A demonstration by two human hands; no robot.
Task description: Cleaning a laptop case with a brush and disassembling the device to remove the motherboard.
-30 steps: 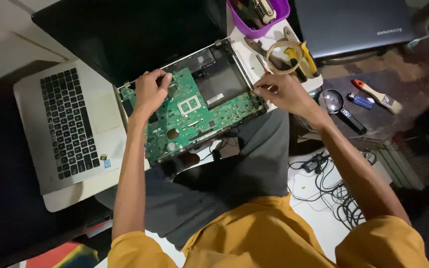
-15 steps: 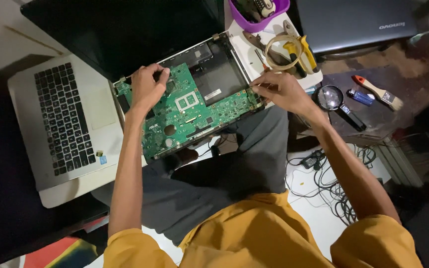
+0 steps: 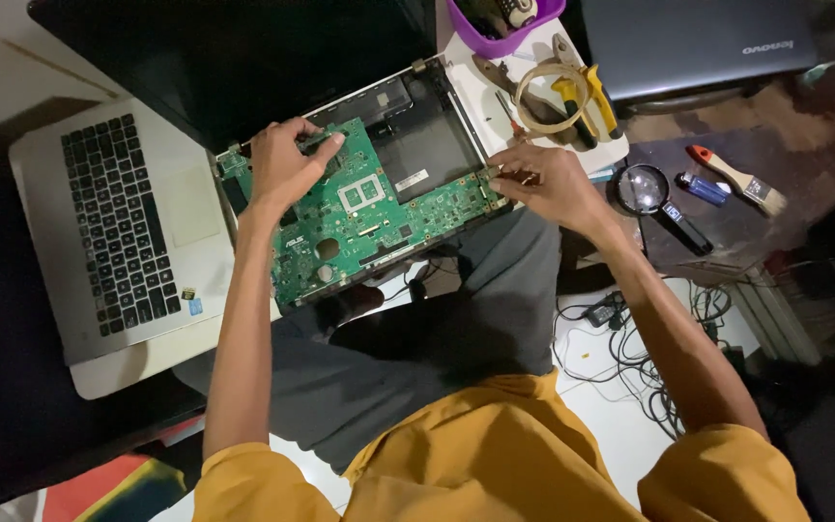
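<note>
A green laptop motherboard [image 3: 369,217] lies in an opened black laptop base [image 3: 417,135] resting across my lap. My left hand [image 3: 287,164] grips the board's upper left corner, fingers curled over its edge. My right hand [image 3: 543,179] pinches the board's right edge near the base's rim. The base's dark screen [image 3: 234,58] stands open behind the board. The board sits tilted, its lower edge hanging over my grey trousers.
A silver laptop [image 3: 118,232] with a black keyboard lies at the left. To the right are a purple bowl [image 3: 504,24], tape roll [image 3: 548,87], yellow-handled pliers [image 3: 587,97], magnifying glass [image 3: 645,188], brush [image 3: 736,179], blue lighter [image 3: 703,188], a closed grey laptop [image 3: 698,43] and tangled cables [image 3: 630,329].
Both hands stay on the board. The left hand has shifted slightly along the board's upper left corner; the view has drifted a little.
</note>
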